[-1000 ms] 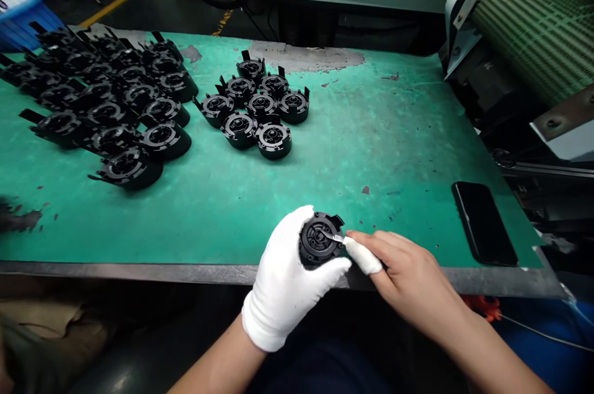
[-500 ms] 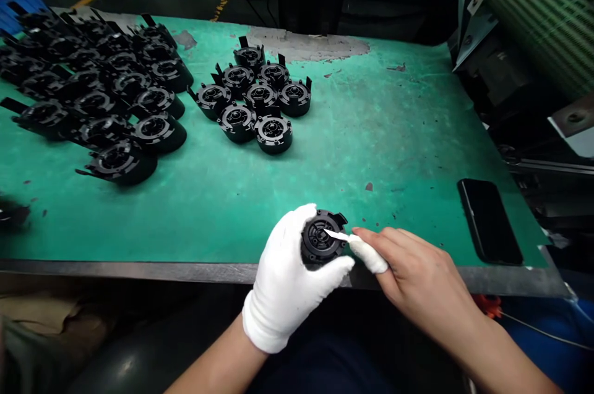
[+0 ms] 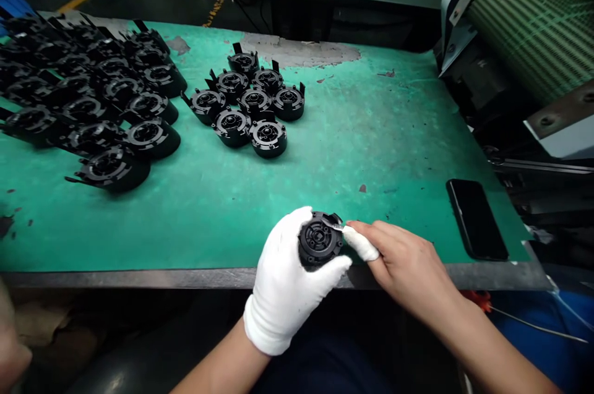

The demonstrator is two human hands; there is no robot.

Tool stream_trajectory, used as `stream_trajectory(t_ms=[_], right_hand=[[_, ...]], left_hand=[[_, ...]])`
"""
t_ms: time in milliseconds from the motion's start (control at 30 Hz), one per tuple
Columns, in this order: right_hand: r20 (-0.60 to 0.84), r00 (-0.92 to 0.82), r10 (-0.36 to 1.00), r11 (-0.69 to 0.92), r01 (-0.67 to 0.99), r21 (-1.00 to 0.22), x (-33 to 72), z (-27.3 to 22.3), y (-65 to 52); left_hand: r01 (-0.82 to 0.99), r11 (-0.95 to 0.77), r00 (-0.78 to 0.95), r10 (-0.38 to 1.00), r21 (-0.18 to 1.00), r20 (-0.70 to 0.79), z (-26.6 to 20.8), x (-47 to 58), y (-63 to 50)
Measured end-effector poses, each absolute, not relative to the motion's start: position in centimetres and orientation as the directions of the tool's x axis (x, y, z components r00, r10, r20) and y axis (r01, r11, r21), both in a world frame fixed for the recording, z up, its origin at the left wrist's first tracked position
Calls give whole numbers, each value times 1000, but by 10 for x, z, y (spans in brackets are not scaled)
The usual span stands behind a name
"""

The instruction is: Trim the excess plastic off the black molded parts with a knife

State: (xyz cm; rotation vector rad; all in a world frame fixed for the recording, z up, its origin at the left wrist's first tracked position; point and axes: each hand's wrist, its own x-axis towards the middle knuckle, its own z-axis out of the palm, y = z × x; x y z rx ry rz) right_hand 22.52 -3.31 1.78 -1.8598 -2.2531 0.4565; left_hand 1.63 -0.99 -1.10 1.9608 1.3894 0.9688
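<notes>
A round black plastic housing [image 3: 320,237] is gripped in my left hand [image 3: 285,276], which wears a white glove; thumb and fingers wrap round its rim. My right hand [image 3: 403,261] is bare except for a white cover on the thumb. Pinched in it is a small knife-like blade [image 3: 333,224], its handle hidden by the fingers. The blade lies over the upper right rim of the housing, near a tab. Whether the edge touches the plastic I cannot tell.
Several similar black housings [image 3: 254,100] stand grouped mid-table, and a larger cluster [image 3: 111,165] fills the left. A black phone [image 3: 477,219] lies at right on the green table mat [image 3: 371,146]. Beyond it is a machine with a green belt [image 3: 533,17]. Part of another person's hand [image 3: 12,351] shows lower left.
The blade has moved from the middle of the housing to its upper right rim. The view has shifted slightly right. A person's hand has appeared at lower left.
</notes>
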Motion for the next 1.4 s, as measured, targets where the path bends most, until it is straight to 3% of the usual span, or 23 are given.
stream_trajectory(t_ms=[100,267,600,833,1067,1133,1300,1400], right_hand=[[-71,-224,972,176,894,-413,234,22,-45],[-182,-286,941,200,902,-383,236,25,-66],[-44,-142,989,133,977,-169,222,21,-70],[-58,-131,990,111,956,-273,223,18,-76],[-40,-85,996,77,981,-179,218,18,-72],[-49,-67,997,55,976,-213,217,18,-71],[-116,-99,988,27,864,-503,232,24,-65],[-165,-154,974,48,854,-518,245,26,-56]], left_hand=[[543,-340,223,940,768,258,-11,16,-9],[527,-308,179,951,792,251,-13,18,-10],[540,-368,165,928,757,334,-12,24,-9],[537,-314,110,946,783,304,-14,26,-11],[557,-324,91,939,765,331,-14,29,-11],[557,-318,81,940,767,332,-14,29,-12],[516,-317,208,947,796,243,-11,19,-8],[522,-327,342,926,788,158,-5,3,-2]])
